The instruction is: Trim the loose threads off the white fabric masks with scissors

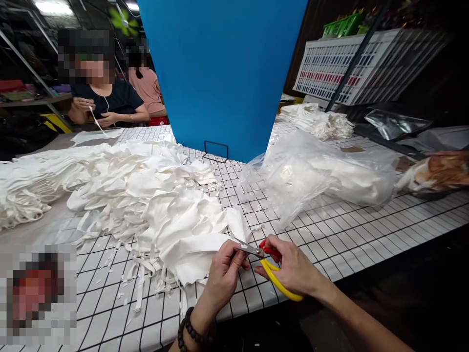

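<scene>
The white fabric piece [194, 254] is lying at the near edge of the desk [330, 234], on the front of a big heap of like pieces, and the left hand [223, 274] is pinching its corner, thumb and fingers pressed together on the cloth. It looks thin, soft and very light, so it is likely flopping and sliding unless pinched right beside the cut, with the cloth pulled taut. The right hand [293, 269] is gripping the scissors [269, 266], fingers curled tight through the yellow and red loops, blades resting at the fabric's edge. Narrow white trimmings [139, 288] are littering the grid-patterned top nearby. Beyond, a clear plastic bag [322, 171] is lying slack on its side, holding more white pieces. Farther back, another white stack [318, 122] is sitting loose. A person in a dark top [110, 100] is handling a white strip across the desk.
</scene>
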Demonstrator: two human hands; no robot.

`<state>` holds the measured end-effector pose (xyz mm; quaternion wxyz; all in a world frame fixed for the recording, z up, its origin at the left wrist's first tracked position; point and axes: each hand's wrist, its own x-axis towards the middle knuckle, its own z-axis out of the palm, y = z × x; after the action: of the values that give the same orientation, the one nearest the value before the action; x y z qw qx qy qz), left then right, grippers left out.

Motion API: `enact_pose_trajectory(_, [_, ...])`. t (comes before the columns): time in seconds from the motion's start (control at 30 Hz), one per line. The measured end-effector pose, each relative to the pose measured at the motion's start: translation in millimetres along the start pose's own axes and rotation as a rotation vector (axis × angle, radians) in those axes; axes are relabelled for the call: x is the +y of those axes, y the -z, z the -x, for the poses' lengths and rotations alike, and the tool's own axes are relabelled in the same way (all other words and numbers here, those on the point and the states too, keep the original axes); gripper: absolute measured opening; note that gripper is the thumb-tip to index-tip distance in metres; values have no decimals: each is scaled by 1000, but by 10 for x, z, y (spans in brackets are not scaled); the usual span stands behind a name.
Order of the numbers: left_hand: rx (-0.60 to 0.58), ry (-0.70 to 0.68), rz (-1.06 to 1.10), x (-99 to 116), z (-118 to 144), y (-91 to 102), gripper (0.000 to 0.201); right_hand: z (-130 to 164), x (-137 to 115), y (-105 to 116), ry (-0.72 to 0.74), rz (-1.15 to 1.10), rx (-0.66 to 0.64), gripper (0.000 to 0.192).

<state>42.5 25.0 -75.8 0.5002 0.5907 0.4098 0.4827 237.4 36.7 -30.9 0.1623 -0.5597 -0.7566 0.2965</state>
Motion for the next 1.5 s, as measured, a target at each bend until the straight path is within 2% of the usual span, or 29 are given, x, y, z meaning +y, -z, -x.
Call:
enact_pose_trajectory(0.33, [-11,26,55,28,-8,8,20,-22,51,-58,23,7,25,29])
enact_pose_trajectory(0.77, [-37,17,42,44,-3,69,22,-32,-33,-1,97,62,36,38])
enact_pose_trajectory(1.0, [-37,71,137,75,1,37,25,-20,48,-116,92,-47,41,42])
enact_pose_trajectory(1.17, [9,71,174,50,-27,59,25,-17,215,-134,1,-311,7,40])
enact_pose_trajectory(1.27, [117,4,30,138,-105,273,23,-29,398,-103,-114,-391,82,33])
enact_pose_trajectory(1.37, [275,-135,-182,408,-301,696,19,-62,512,-49,-233,-276,232,24])
enact_pose_trajectory(1.47, [440,-296,-411,813,-622,1195,20,-155,481,9,-185,-150,297,14])
enact_pose_trajectory(1.5, [470,-303,-538,946,-741,1329,24,-203,451,28,-145,-95,299,15])
